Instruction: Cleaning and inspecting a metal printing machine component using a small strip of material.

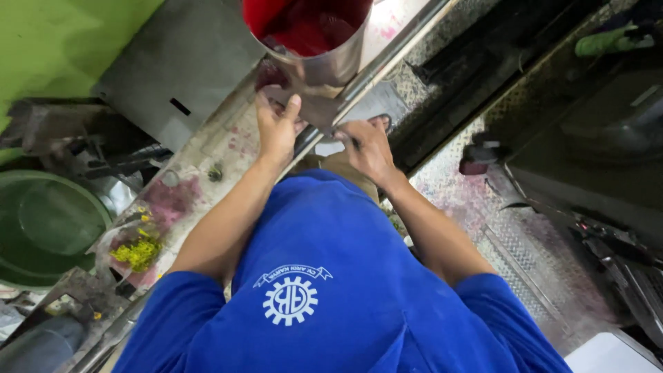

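Scraper blade gripped by left hand, right hand, below red-ink can.

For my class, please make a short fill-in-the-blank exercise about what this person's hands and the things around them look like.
1. The metal can above the hands holds ink of the colour ____.
2. The left hand and the right hand both rest on a flat grey ____.
3. The person's shirt is ____.
4. The round tub at the left edge is ____.

Missing words: red; blade; blue; green
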